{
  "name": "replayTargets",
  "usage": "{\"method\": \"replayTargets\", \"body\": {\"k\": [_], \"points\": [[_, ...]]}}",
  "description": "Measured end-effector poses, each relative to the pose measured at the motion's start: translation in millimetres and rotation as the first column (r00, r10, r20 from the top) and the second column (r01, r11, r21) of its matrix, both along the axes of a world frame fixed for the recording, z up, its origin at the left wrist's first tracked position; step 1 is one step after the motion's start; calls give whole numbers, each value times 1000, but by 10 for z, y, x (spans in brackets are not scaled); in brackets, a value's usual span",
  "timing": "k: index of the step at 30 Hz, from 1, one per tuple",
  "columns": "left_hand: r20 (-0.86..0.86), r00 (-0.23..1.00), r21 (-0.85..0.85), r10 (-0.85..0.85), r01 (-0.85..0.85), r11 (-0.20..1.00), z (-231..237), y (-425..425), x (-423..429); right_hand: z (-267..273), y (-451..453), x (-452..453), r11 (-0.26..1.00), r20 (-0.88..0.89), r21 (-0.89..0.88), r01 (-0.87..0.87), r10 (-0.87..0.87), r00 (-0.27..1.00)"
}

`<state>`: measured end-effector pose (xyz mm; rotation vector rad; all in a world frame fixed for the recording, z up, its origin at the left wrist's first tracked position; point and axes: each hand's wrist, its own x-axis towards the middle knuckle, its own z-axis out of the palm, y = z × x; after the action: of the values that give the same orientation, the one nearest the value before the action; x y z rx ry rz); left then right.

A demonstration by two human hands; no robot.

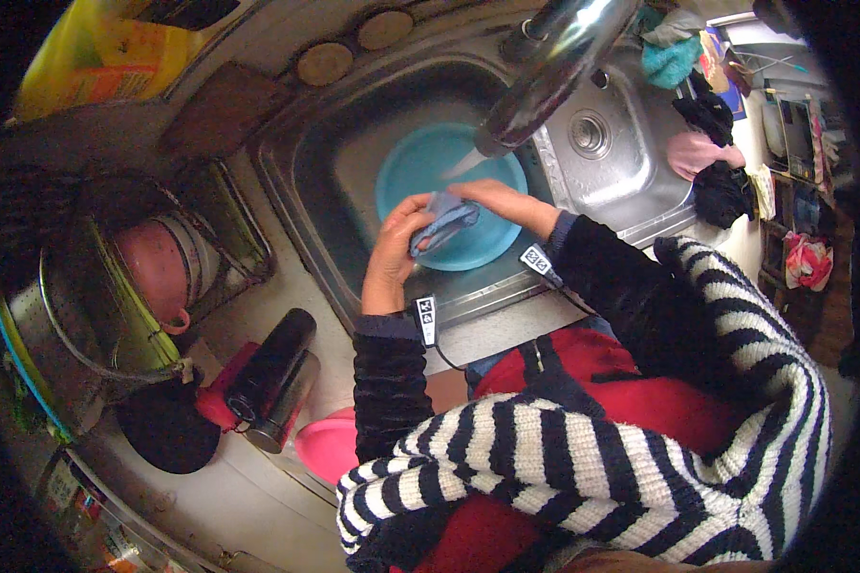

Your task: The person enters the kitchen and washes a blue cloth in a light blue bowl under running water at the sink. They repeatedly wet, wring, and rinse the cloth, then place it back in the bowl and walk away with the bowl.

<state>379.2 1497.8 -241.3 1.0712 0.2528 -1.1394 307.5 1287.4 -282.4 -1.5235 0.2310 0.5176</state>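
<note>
A light-blue basin (473,252) stands in the larger bowl of a stainless steel sink (344,136). Over it, my left hand (399,233) grips a bunched blue-grey cloth (446,222). My right hand (489,195) is at the cloth's upper right end, fingers bent against it; whether they grip it is hard to see. A dark, shiny faucet (523,114) reaches in from the upper right, and water (464,165) runs from it into the basin just above my hands.
The smaller sink bowl (616,154) with its drain lies to the right, with a pink cloth (695,155) and dark cloths beyond. At left are a black bottle (272,365), a pink mug (154,268) and a metal strainer (36,322). A bright pink basin (330,448) is below.
</note>
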Motion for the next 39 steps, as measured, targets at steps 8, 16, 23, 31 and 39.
{"method": "replayTargets", "body": {"k": [8, 16, 23, 31, 39], "points": [[578, 686, 704, -443, -143, 696, -845, -186, 15, -187, -39, 70, 676, 8, -737, 2, 6, 1000], [337, 610, 909, -717, -14, 415, -1285, -447, -138, -573, 485, 43, 174, -192, -950, -258, 324, 926], [497, 624, 810, -602, -85, 580, -1279, -450, -65, -516, 221, 224, 328, -213, -915, -235, 102, 972], [414, 847, 333, 333, -482, 811, -1136, -111, -166, 209, 43, 55, 421, 156, -903, 80, 151, 976], [791, 593, 494, -151, -473, 730, -158, -147, -363, 575, -96, -8, 633, 209, -752, 186, -38, 977]]}}
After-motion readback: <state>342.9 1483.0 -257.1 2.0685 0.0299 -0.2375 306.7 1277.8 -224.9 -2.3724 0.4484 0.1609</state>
